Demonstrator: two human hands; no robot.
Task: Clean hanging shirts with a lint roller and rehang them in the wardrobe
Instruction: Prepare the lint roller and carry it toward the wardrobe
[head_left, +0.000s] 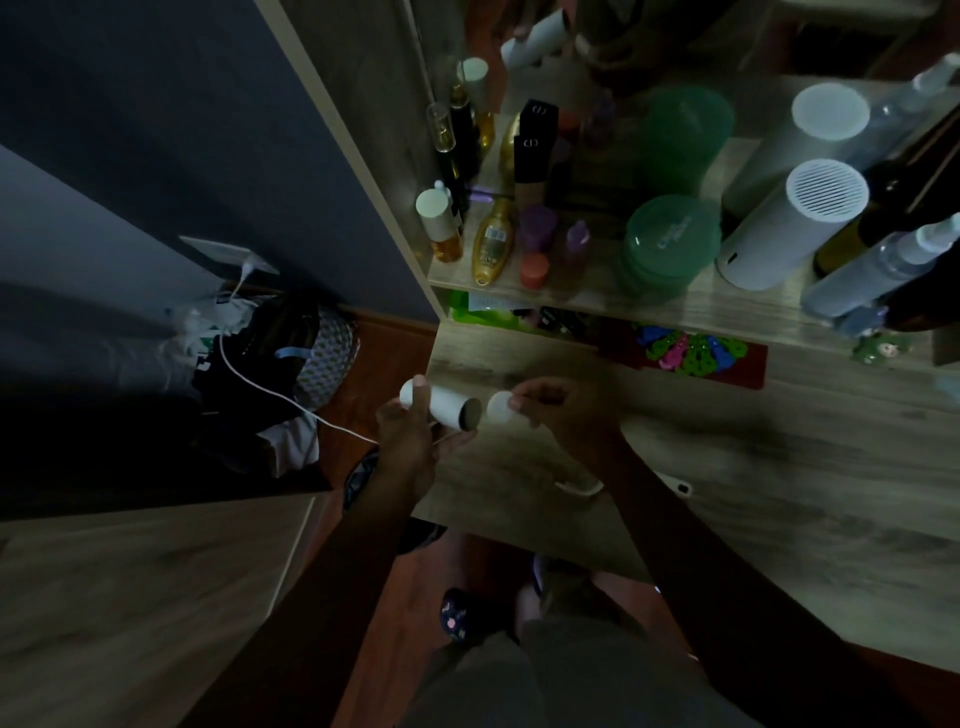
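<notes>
Prep step, by my read: lint roller (445, 409) is being opened or put together, no shirts or wardrobe rail in view yet. Left hand (410, 441) is wrapping the white tube from below, fingers curled around it, thumb sitting over the closed end at 9 o'clock; open dark end is facing 3 o'clock. Right hand (558, 410) is pinching a small white cap (500, 407) at its fingertips, just beside that open end, apart from it as far as I can tell. Both are hovering over the near edge of the wooden desk (727, 467), at 6 o'clock from the shelf of bottles (491, 244). Light is poor, so I cannot tell whether the cap is coming off or going on. Next move is likely calling for lining up the cap with the tube axis, or setting it on the desk, then heading to the shirts.
</notes>
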